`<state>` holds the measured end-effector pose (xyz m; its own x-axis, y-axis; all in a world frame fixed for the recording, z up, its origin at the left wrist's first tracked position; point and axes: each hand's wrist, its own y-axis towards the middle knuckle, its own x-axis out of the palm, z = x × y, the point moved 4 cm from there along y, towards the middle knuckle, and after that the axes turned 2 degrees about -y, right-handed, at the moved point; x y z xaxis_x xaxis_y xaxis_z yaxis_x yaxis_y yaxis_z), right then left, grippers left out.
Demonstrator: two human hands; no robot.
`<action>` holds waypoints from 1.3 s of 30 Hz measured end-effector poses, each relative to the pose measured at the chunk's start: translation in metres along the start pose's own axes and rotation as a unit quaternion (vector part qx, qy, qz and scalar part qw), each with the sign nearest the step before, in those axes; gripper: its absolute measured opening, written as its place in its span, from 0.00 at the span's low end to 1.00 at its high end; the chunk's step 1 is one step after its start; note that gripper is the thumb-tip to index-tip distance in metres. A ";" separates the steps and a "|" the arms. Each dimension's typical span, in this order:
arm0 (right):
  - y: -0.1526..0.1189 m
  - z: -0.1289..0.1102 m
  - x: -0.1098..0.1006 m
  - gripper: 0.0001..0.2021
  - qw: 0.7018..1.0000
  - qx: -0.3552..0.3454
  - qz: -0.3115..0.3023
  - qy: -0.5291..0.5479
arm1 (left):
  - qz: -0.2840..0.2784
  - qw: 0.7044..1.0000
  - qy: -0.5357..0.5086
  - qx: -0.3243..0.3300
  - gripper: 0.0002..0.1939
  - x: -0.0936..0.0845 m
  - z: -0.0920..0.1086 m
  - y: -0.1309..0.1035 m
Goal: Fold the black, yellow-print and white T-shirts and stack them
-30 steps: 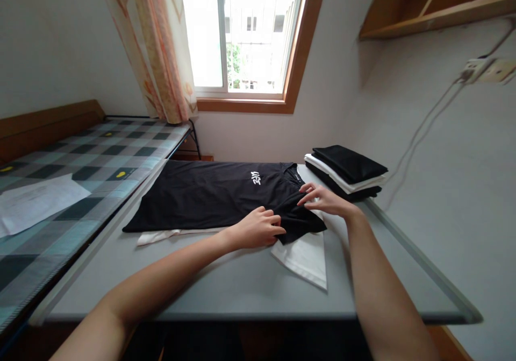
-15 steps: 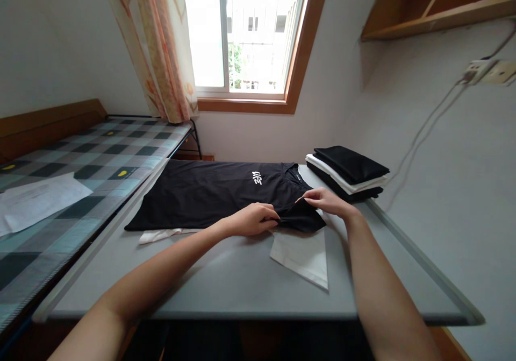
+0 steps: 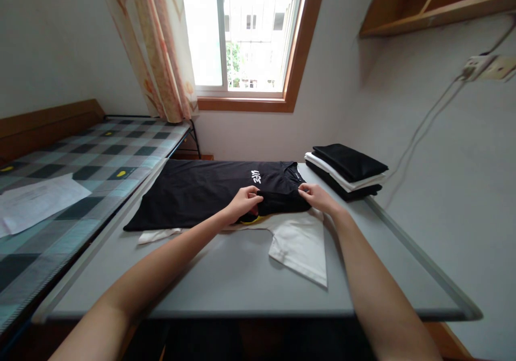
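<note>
A black T-shirt [image 3: 201, 191] with white lettering lies across the table, its collar toward the right. My left hand [image 3: 244, 204] pinches the near edge of the shirt below the lettering. Close to the collar, my right hand [image 3: 318, 196] grips the same edge between thumb and fingers. The part between my hands is lifted and turned back over the shirt. Beneath it lies a white T-shirt [image 3: 300, 248], its sleeve spread toward me; most of its body is covered by the black one. A bit of yellow shows under my left hand.
A stack of folded black and white clothes [image 3: 349, 170] stands at the table's back right corner. The grey table [image 3: 217, 285] adjoins a bed with a checked cover [image 3: 133, 151] on the left, where a paper sheet [image 3: 40, 202] lies. A wooden shelf [image 3: 435, 19] hangs upper right.
Both hands have moved up and away from me, carrying the near sleeve side of the black T-shirt over onto itself. More of the white T-shirt now shows.
</note>
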<state>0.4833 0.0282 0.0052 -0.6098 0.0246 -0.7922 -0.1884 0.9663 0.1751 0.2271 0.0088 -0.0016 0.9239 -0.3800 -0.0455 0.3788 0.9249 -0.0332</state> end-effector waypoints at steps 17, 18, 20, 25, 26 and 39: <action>-0.004 -0.004 0.007 0.14 0.996 0.003 -0.084 0.018 | -0.102 0.974 0.172 0.105 0.14 0.004 0.005 -0.005; -0.003 -0.004 0.008 0.13 0.997 0.003 -0.080 0.016 | -0.092 0.968 0.189 0.141 0.14 0.003 0.008 -0.005; -0.002 -0.003 0.008 0.11 0.998 0.005 -0.057 0.010 | -0.060 0.962 0.199 0.177 0.12 0.001 0.012 -0.004; 0.002 0.003 0.008 0.14 0.997 0.036 0.062 0.014 | 0.103 0.980 0.150 0.082 0.12 -0.012 0.005 -0.001; 0.003 0.005 0.009 0.14 0.996 0.048 0.074 0.015 | 0.116 0.983 0.133 0.049 0.13 -0.014 0.001 0.000; -0.005 0.000 0.000 0.20 0.999 0.032 -0.012 -0.001 | 0.053 0.991 0.118 -0.025 0.25 -0.018 -0.013 0.006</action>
<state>0.4838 0.0237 0.0045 -0.6049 0.0021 -0.7963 -0.1527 0.9811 0.1185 0.2118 0.0208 -0.0137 0.9177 -0.2781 -0.2835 0.2712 0.9604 -0.0642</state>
